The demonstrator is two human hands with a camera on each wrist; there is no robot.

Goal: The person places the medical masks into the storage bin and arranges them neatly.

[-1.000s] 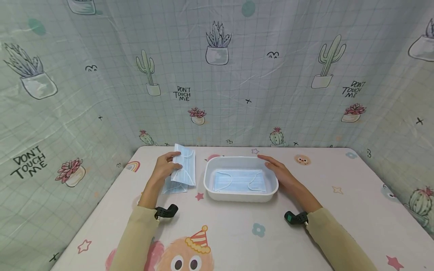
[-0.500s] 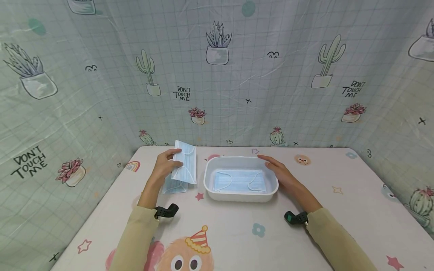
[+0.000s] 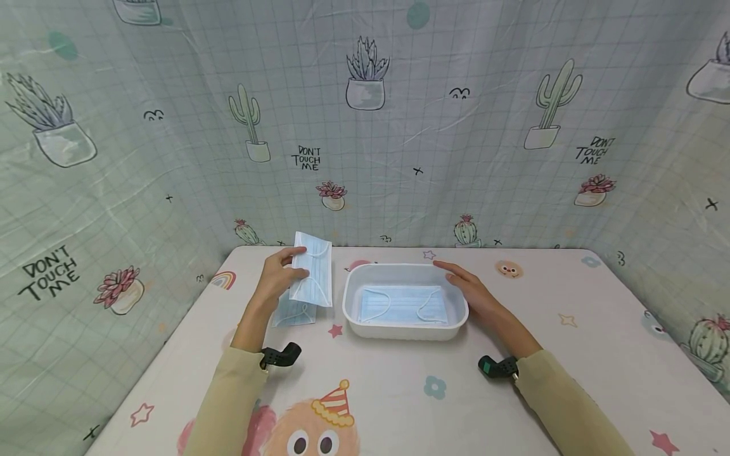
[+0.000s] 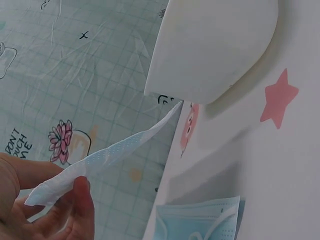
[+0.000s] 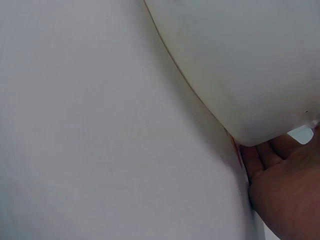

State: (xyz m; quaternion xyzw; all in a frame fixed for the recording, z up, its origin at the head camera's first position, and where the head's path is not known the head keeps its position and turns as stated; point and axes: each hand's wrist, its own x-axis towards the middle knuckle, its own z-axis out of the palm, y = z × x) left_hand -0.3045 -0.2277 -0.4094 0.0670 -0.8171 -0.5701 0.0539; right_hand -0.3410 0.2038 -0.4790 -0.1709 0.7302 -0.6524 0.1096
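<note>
My left hand [image 3: 277,275] pinches a light blue face mask [image 3: 312,272] between thumb and fingers, raised at the left of the tub. Seen edge-on in the left wrist view, this held mask [image 4: 112,152] spans out from the fingers. Partly hidden below it, another face mask [image 3: 294,313] lies on the table. In the white plastic tub [image 3: 405,332], a third face mask [image 3: 403,305] lies flat with its ear loops on top. My right hand [image 3: 476,291] holds the tub's back right corner, thumb at the rim; in the right wrist view its fingers [image 5: 257,160] bend around the tub wall.
The table [image 3: 388,392] has a pale printed cover with cartoon figures. Behind it and at both sides hangs a curtain [image 3: 422,126] printed with cacti. Each wrist wears a small black camera, such as the left wrist camera [image 3: 281,355].
My left hand has raised the held mask slightly and shifted it a little to the right, showing more of the mask beneath. The right hand and the tub have stayed put.
</note>
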